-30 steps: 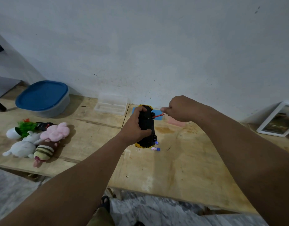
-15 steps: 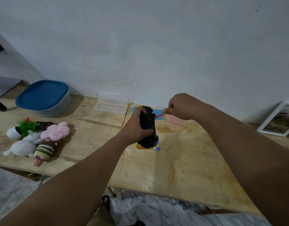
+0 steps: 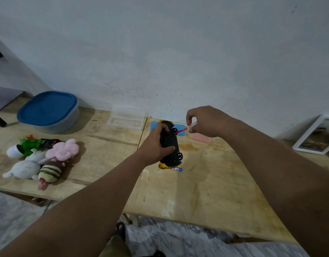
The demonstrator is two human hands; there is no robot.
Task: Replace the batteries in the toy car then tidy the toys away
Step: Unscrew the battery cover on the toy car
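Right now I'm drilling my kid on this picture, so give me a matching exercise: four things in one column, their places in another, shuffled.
1. car
2. screwdriver
3. battery
4. plush toys

A. in the right hand
B. on the table's left part
C. in the left hand
D. on the table, by the car's near end

Pairs: 1-C, 2-A, 3-D, 4-B

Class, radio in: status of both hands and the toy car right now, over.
Left hand grips toy car, underside up. Right hand pinches screwdriver, tip at the car. Loose battery on table beside it. Nothing blocking.
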